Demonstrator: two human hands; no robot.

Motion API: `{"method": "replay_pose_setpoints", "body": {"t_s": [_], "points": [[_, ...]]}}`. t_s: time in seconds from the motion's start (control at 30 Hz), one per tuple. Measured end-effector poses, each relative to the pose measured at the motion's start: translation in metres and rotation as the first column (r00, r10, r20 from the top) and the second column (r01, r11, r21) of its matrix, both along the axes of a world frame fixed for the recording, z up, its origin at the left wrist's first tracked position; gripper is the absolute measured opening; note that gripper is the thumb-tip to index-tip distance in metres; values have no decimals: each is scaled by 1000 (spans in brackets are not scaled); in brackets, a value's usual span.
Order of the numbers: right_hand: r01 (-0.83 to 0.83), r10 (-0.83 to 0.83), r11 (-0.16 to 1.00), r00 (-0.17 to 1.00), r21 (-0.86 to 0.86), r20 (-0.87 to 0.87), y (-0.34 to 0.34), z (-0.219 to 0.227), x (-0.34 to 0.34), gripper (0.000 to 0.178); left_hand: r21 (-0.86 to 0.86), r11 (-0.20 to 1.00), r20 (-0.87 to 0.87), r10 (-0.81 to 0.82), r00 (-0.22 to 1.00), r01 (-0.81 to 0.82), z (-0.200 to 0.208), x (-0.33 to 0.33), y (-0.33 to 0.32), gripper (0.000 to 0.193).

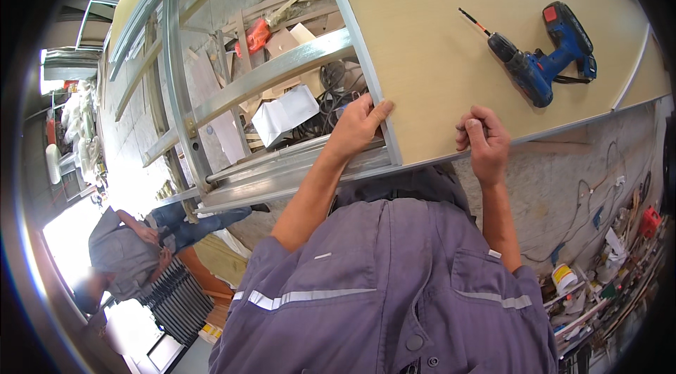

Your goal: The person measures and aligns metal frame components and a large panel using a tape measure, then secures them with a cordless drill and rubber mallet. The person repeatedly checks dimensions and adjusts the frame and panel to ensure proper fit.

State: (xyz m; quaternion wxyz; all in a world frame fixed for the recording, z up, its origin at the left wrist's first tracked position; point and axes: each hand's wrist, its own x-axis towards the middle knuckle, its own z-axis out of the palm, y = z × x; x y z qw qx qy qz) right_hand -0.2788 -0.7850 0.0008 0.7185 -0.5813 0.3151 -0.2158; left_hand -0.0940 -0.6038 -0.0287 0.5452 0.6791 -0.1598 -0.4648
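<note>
A pale yellow board lies in front of me, with a metal edge strip along its left side. My left hand is closed round this strip near its front corner, thumb on top and fingers hidden underneath. Above the board's near edge is my right hand, its fingers curled in against the thumb. Whatever it may hold is too small or hidden to make out. Beyond it a blue and black cordless drill with a long bit rests on its side on the board.
Metal frame bars extend left from the board. Under them are wood offcuts, a red plastic bag, a white sheet and black cables. Another person is at the left. Tools and scrap, with a white bucket, lie lower right.
</note>
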Motion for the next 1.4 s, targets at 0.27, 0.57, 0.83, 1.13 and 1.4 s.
{"method": "replay_pose_setpoints", "body": {"t_s": [0.27,0.57,0.83,1.13,1.4], "points": [[21,-21,1000,1000,20,4,-2,-6,-3,17,66,996,141,-62,988,53,22,-5,-6,43],[42,-43,999,998,-9,-54,5,-2,0,11,-48,996,102,81,991,-76,-1,-11,-4,43],[29,-44,991,992,-128,-119,13,-3,0,7,58,997,-132,65,989,-58,12,-1,-2,35],[37,-51,995,987,-95,-152,4,-4,0,8,-15,1000,-173,-11,985,8,8,3,-8,33],[11,-3,999,989,53,-147,-1,7,4,12,213,974,88,-104,991,83,46,-9,-2,34]]}}
